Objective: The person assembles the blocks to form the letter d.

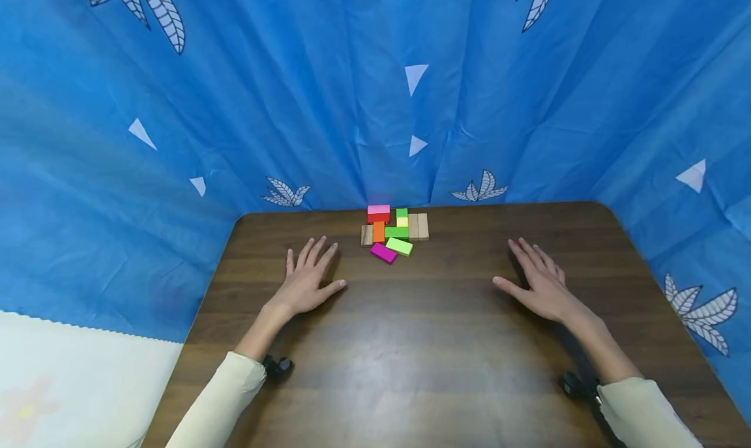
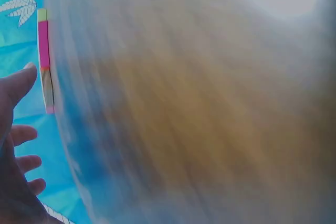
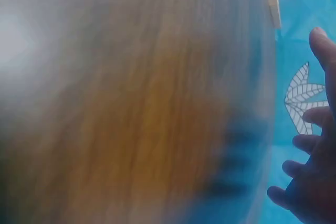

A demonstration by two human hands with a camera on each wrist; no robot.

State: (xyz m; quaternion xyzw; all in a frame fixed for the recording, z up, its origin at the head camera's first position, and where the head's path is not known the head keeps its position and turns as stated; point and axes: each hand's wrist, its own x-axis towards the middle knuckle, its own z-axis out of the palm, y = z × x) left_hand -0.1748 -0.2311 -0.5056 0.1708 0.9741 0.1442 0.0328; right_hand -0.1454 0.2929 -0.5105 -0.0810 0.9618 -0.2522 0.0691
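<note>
In the head view my left hand (image 1: 303, 285) lies over the left part of the brown table (image 1: 399, 343), fingers spread, holding nothing. To its right, near the back edge, is a cluster of small blocks: magenta (image 1: 384, 253), light green (image 1: 399, 246), orange (image 1: 378, 231), red (image 1: 378, 218) and wood-coloured (image 1: 418, 227), among others. My right hand (image 1: 542, 285) is over the table's right part, fingers apart and empty, farther from the blocks. The left wrist view shows the left hand (image 2: 18, 145) near the blocks' edge; the right wrist view shows the right hand (image 3: 315, 145).
A blue curtain (image 1: 328, 109) with leaf prints hangs behind the table and along its sides. Dark wrist devices are on the left wrist (image 1: 278, 368) and the right wrist (image 1: 575, 386). A whitish cloth (image 1: 76, 376) shows at the lower left.
</note>
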